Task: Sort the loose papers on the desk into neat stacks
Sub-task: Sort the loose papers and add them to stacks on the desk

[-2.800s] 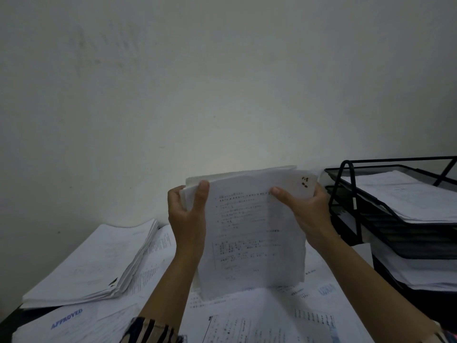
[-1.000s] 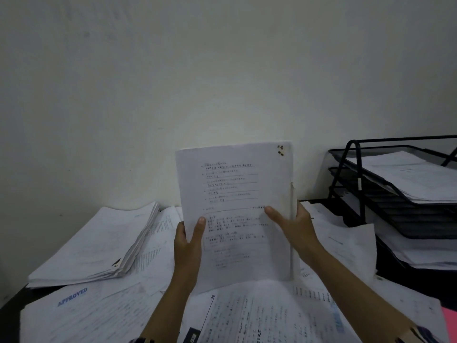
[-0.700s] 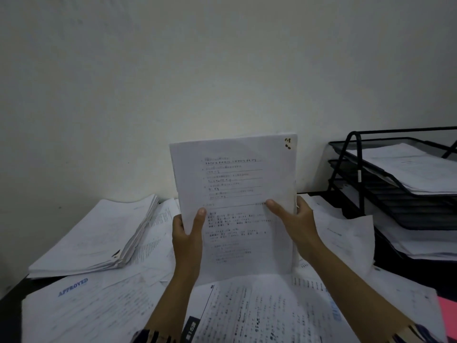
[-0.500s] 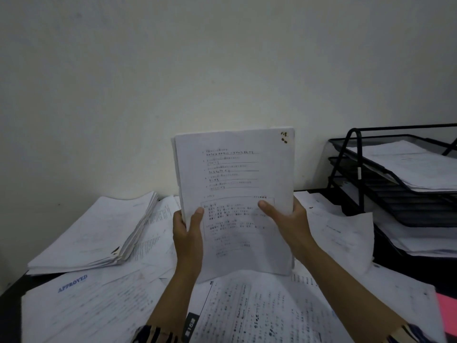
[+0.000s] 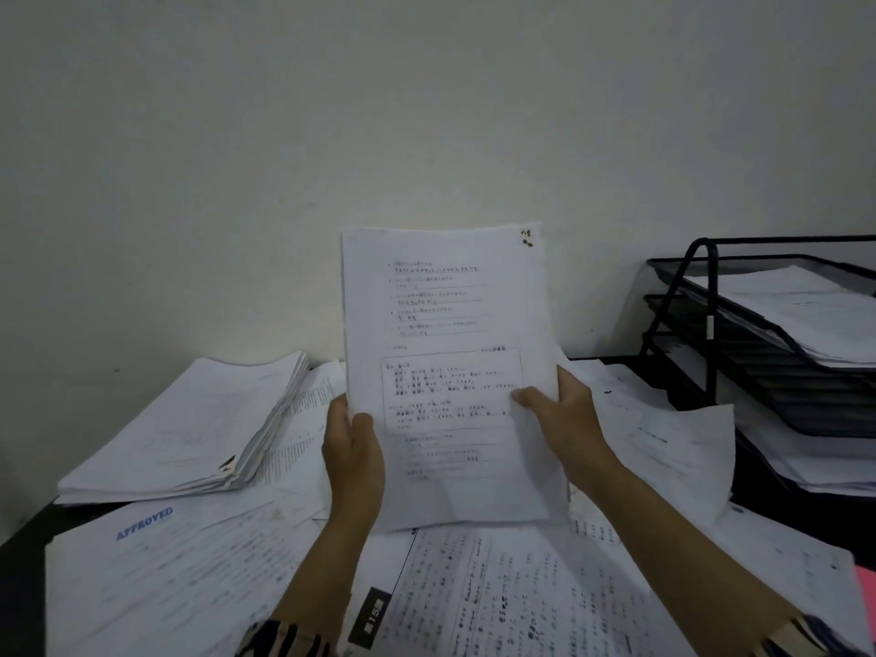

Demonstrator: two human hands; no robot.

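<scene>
The left hand [image 5: 353,455] gripped the lower left edge of a sheaf of papers [image 5: 448,372], thumb on the front page. The right hand [image 5: 566,426] pinched the sheaf's right edge, thumb across the printed text. The sheaf stood upright above the desk [image 5: 21,542], its bottom edge just over the loose sheets [image 5: 497,595] spread below.

At nine o'clock of the hands lay a thick stack of papers [image 5: 189,429], fanned at its right edge. At seven o'clock lay a sheet stamped APPROVED [image 5: 144,517]. At three o'clock a curled sheet [image 5: 673,443] rose between the right hand and a black wire tray rack [image 5: 701,324] holding more papers. The wall [image 5: 426,111] closed off twelve o'clock, close behind the sheaf. A strip of bare dark desk showed at the far left.
</scene>
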